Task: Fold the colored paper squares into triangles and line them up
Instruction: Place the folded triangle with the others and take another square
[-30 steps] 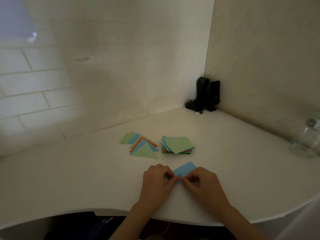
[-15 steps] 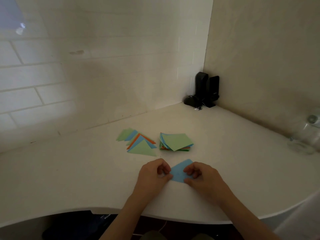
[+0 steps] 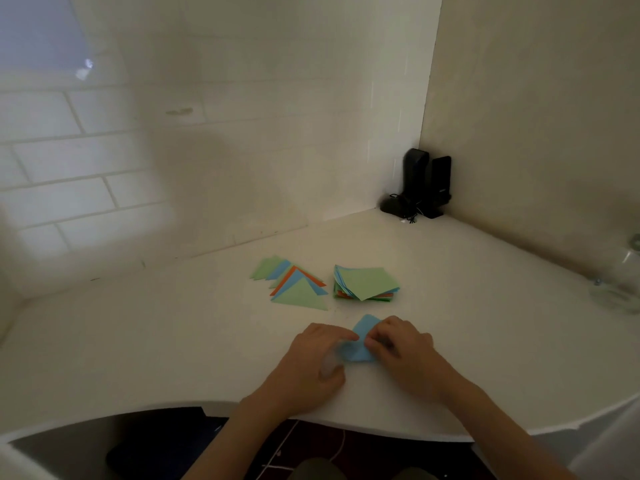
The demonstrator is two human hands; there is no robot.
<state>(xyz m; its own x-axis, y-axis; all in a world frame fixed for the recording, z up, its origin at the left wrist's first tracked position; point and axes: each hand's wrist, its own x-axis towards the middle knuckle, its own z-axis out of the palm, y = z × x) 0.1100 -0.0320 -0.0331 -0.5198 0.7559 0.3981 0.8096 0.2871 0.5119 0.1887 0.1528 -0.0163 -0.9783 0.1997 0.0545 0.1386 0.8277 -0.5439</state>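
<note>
Paper, a blue square (image 3: 361, 342), lies on the white surface (image 3: 145, 348) just in front of me, with both my hands on it. My left hand (image 3: 320, 358) covers its left side with the fingers curled down onto the sheet, though that hand is blurred and I cannot tell exactly how the fingertips lie. My right hand (image 3: 401, 348) is on the right side, fingers bent and pinching the paper's edge near the middle. One corner of the blue sheet points away from me, showing between the two hands. Beyond it, a little further from me, sits the stack of unfolded squares (image 3: 366, 284), a light green one on top and blue, orange and green edges showing beneath. Just to the left of the stack is the overlapping row of folded triangles (image 3: 291, 285): green, blue and orange, with a large green one nearest me. Far back, in the corner where the tiled wall (image 3: 104, 161) meets the plain wall, stand two black speakers (image 3: 427, 183) with a tangle of cable at their base. At the right edge of the surface there is something of clear glass (image 3: 620, 278), too blurred to tell what.
</note>
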